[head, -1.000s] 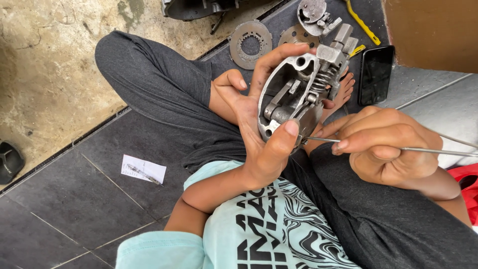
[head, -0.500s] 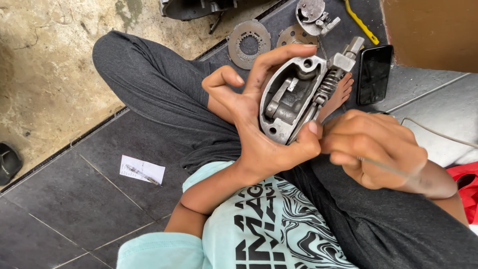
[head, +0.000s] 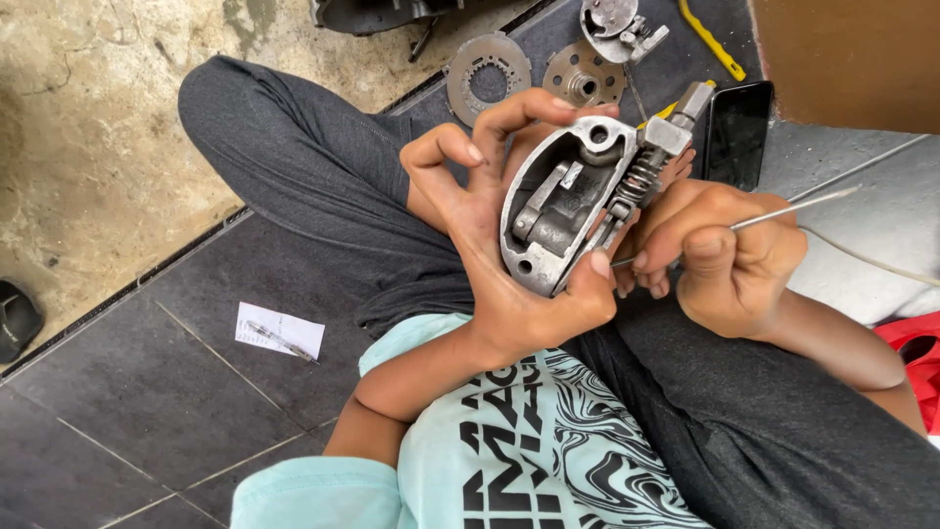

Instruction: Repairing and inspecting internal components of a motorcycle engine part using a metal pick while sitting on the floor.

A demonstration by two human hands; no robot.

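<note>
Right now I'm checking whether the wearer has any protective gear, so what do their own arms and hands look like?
The left hand and right hand are both bare: no gloves, rings, watch or wristbands show. Both forearms are bare too. A short light turquoise sleeve covers the left upper arm.

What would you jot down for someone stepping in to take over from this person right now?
Left hand: grips the grey metal housing, open side up, thumb on its lower rim.
Right hand: pinches a thin wire rod, tip at the housing's edge near the coil spring.
Nearby on the dark tiles: two round toothed plates, a smaller metal assembly, a yellow tool, a black phone.
Done: spring and lever sit in the housing.
Left: cannot tell; the rod's tip is hidden.
</note>
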